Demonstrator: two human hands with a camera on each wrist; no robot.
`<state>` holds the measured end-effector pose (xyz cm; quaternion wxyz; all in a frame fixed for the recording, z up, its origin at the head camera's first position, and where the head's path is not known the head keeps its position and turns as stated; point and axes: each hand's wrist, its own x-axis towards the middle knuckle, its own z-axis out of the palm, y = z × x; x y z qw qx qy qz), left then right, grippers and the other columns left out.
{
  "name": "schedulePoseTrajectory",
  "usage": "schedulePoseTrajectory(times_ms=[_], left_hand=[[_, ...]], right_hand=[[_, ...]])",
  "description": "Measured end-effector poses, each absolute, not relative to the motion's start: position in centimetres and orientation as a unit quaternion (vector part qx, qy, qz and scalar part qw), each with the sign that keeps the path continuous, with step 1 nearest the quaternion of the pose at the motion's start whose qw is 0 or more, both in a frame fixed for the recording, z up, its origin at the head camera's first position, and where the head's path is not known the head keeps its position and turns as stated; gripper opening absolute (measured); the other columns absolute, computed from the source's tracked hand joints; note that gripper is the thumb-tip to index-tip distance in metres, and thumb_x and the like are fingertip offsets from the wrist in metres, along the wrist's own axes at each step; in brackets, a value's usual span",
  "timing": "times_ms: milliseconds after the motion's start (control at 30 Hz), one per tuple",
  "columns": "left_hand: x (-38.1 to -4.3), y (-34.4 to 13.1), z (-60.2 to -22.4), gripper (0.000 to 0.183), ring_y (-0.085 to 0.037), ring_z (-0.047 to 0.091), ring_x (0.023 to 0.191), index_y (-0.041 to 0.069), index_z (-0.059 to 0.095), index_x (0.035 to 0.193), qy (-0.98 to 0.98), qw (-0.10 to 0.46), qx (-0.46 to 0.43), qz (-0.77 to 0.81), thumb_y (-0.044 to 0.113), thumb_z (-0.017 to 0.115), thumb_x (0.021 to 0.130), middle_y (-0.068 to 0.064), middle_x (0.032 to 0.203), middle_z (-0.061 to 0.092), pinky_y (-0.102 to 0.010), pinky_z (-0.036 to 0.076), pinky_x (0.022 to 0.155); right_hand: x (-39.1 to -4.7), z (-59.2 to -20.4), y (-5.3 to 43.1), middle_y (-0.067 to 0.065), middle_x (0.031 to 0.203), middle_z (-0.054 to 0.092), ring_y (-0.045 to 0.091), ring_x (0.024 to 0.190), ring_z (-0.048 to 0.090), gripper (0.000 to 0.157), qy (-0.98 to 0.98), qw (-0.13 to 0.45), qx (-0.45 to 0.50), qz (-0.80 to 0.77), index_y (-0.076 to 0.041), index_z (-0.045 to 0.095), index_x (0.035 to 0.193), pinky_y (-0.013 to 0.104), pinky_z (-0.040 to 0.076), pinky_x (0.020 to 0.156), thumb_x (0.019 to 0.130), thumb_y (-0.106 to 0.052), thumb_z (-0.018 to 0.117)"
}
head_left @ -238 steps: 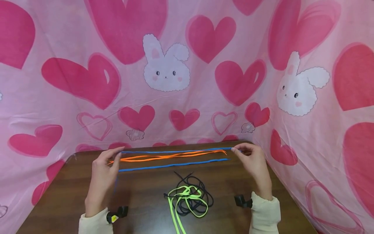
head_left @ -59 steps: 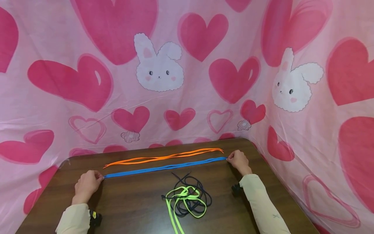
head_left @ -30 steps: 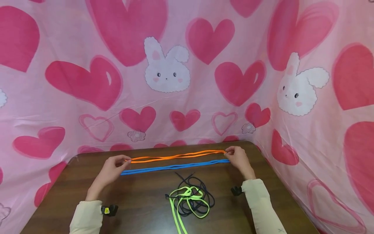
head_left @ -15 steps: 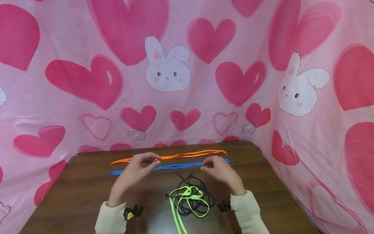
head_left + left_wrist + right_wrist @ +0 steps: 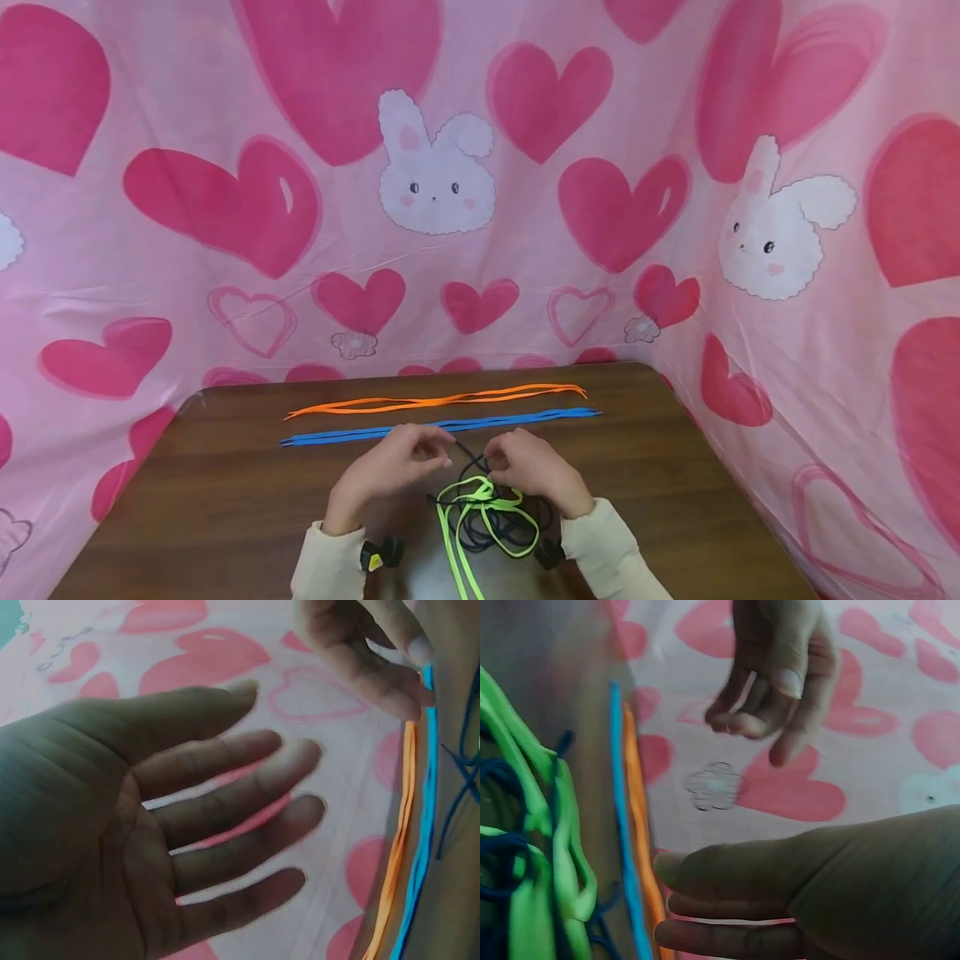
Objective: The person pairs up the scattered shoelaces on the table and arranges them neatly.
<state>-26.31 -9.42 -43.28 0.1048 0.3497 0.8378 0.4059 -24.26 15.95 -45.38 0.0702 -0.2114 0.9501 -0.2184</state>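
My left hand (image 5: 393,468) hovers over the table just left of a tangle, its fingers loosely bent and holding nothing. In the left wrist view its fingers (image 5: 240,780) are spread. My right hand (image 5: 536,468) is over the tangle's far right part, with relaxed fingers (image 5: 735,939) and nothing in its grasp. The tangle is a lime green shoelace (image 5: 486,510) looped through a dark, nearly black shoelace (image 5: 471,533); the right hand hides part of it. Beyond the hands lie two blue shoelaces (image 5: 337,436), side by side and straight. Behind them run orange shoelaces (image 5: 375,406), slightly crossed.
The brown wooden table (image 5: 225,492) has rounded far corners. A pink cloth (image 5: 517,250) with hearts and rabbits hangs behind it and along the right side. Small black wrist cameras (image 5: 382,553) sit at both cuffs.
The far blue shoelace now lies beside the other, in front of the orange ones. Both hands held the blue ends, then touched the orange ends, let go and moved inward to the tangle.
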Motion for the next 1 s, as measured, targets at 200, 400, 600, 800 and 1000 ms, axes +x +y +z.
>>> schedulePoseTrajectory(times_ms=[200,400,600,800,1000], left_hand=[[-26.4,-9.5,-43.5,0.026,-0.012,0.067,0.09,0.004,0.072,0.117,0.858,0.103,0.332,0.378,0.018,0.071,0.096,0.004,0.099,0.073,-0.031,0.056,0.08],[-26.6,-9.8,-43.4,0.027,-0.014,0.066,0.091,0.004,0.072,0.118,0.872,0.094,0.32,0.358,0.019,0.071,0.096,0.002,0.1,0.073,-0.036,0.056,0.08],[-26.5,-9.8,-43.4,0.026,-0.014,0.066,0.092,0.004,0.073,0.117,0.874,0.088,0.322,0.352,0.02,0.07,0.096,0.0,0.103,0.073,-0.036,0.057,0.081],[-26.4,-9.7,-43.3,0.025,-0.015,0.067,0.093,0.004,0.073,0.117,0.877,0.082,0.318,0.352,0.017,0.07,0.097,-0.002,0.105,0.074,-0.039,0.057,0.083],[-26.2,-9.6,-43.5,0.026,-0.015,0.066,0.093,0.004,0.072,0.12,0.877,0.087,0.313,0.354,0.017,0.069,0.097,-0.005,0.108,0.074,-0.039,0.057,0.083]], right_hand=[[-25.4,-47.6,14.6,0.0,0.093,0.072,0.012,0.081,0.06,0.021,0.96,0.066,-0.189,-0.194,-0.008,0.076,0.106,0.034,0.054,0.074,0.088,-0.019,0.079],[-26.3,-49.4,14.3,-0.003,0.082,0.066,0.014,0.074,0.057,0.009,0.969,0.06,-0.133,-0.2,-0.009,0.074,0.096,0.035,0.051,0.068,0.087,-0.012,0.077],[-26.3,-49.9,14.5,-0.006,0.071,0.056,0.013,0.067,0.051,0.012,0.968,0.08,-0.12,-0.205,-0.013,0.07,0.085,0.03,0.045,0.062,0.08,-0.006,0.078],[-25.8,-49.7,14.6,-0.007,0.068,0.054,0.012,0.063,0.047,0.018,0.964,0.096,-0.141,-0.203,-0.016,0.066,0.074,0.028,0.039,0.059,0.086,-0.004,0.073],[-25.4,-49.7,15.1,-0.008,0.058,0.042,0.01,0.056,0.04,0.028,0.96,0.111,-0.173,-0.191,-0.018,0.056,0.064,0.026,0.033,0.054,0.085,-0.008,0.07]])
